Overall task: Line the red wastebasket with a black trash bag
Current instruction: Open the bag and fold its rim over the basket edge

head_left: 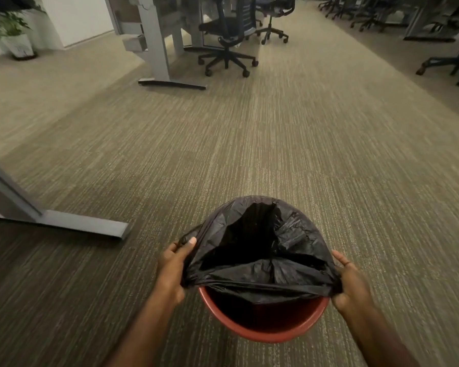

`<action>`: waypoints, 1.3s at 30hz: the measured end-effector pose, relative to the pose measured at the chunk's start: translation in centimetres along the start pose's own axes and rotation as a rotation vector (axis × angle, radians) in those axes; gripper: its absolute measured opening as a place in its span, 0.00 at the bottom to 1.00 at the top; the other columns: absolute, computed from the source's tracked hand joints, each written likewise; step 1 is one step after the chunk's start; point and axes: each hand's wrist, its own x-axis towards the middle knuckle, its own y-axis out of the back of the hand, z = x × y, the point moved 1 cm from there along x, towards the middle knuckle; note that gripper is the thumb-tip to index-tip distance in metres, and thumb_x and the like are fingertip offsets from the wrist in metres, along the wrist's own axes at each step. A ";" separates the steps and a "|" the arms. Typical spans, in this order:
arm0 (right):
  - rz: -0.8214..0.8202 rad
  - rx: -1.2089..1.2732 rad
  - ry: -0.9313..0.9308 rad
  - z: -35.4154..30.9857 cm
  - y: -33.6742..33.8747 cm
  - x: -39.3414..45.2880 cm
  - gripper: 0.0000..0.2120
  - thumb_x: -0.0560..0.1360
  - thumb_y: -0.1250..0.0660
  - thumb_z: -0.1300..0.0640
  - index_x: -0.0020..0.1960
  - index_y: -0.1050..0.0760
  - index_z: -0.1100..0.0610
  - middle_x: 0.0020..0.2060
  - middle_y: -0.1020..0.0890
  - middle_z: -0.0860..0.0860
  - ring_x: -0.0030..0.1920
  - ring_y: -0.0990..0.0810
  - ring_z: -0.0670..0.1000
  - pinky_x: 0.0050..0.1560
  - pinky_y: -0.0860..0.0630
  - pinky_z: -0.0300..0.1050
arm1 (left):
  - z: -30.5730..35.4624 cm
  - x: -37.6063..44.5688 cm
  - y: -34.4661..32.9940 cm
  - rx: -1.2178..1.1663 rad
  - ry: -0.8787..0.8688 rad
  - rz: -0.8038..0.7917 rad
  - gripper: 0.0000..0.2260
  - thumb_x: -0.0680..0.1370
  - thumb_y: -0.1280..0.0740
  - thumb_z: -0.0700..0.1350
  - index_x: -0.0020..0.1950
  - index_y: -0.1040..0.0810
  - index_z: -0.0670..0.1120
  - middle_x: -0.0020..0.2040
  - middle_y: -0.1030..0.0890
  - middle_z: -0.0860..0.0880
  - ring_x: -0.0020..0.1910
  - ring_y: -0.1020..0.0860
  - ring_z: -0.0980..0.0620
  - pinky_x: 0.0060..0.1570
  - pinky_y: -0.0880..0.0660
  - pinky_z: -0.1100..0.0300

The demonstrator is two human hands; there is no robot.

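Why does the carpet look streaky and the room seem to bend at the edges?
Head view: motion blur streaks the carpet; the wide-angle lens bows the desk legs and chairs; lighting is dim, so the trash bag interior reads almost featureless black.

1. One head-worn wide-angle view looks forward and steeply down, close above the red wastebasket (263, 328).
2. Farther off, carpet floor (249, 154) stretches toward office chairs (227, 35).
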 end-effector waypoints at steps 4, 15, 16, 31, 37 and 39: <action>-0.058 -0.053 0.097 2.8 -1.3 -0.1 0.17 0.82 0.46 0.62 0.68 0.28 0.64 0.62 0.21 0.69 0.60 0.20 0.70 0.65 0.27 0.73 | -2.5 -1.0 -0.7 0.086 -0.095 0.039 0.17 0.80 0.33 0.55 0.61 0.17 0.45 0.55 0.13 0.42 0.53 0.14 0.42 0.56 0.18 0.42; -0.219 -0.041 0.226 6.2 -2.9 1.3 0.22 0.86 0.54 0.59 0.51 0.20 0.56 0.37 0.11 0.45 0.40 0.13 0.48 0.37 0.17 0.36 | -4.3 1.1 0.6 0.105 -0.083 0.186 0.14 0.82 0.38 0.54 0.48 0.14 0.50 0.45 0.11 0.46 0.48 0.13 0.42 0.40 0.15 0.51; -0.229 -0.067 0.261 6.2 -3.2 1.3 0.19 0.86 0.52 0.61 0.53 0.22 0.57 0.38 0.11 0.44 0.40 0.12 0.45 0.39 0.17 0.36 | -4.2 1.4 0.7 0.111 -0.063 0.183 0.15 0.83 0.38 0.53 0.50 0.14 0.47 0.48 0.12 0.41 0.51 0.14 0.37 0.48 0.16 0.43; -0.050 -0.456 0.446 8.8 -0.2 3.2 0.10 0.80 0.39 0.72 0.52 0.22 0.61 0.43 0.22 0.47 0.43 0.18 0.48 0.31 0.24 0.25 | -4.9 1.5 -0.5 0.200 -0.235 0.216 0.23 0.83 0.45 0.61 0.60 0.19 0.47 0.54 0.16 0.44 0.54 0.18 0.45 0.57 0.21 0.48; -0.113 -0.566 0.424 6.4 -2.1 4.6 0.12 0.80 0.41 0.74 0.62 0.27 0.71 0.51 0.21 0.60 0.48 0.23 0.60 0.36 0.23 0.27 | -3.0 6.1 1.2 0.508 -0.241 0.227 0.25 0.84 0.44 0.57 0.40 0.17 0.42 0.36 0.17 0.43 0.38 0.20 0.46 0.39 0.25 0.54; -0.130 -0.615 0.449 3.9 -3.1 3.8 0.10 0.82 0.42 0.70 0.58 0.23 0.67 0.50 0.19 0.61 0.53 0.23 0.62 0.41 0.21 0.33 | -1.1 7.1 1.7 0.524 -0.239 0.279 0.27 0.85 0.47 0.58 0.55 0.18 0.38 0.47 0.16 0.40 0.47 0.18 0.41 0.48 0.22 0.49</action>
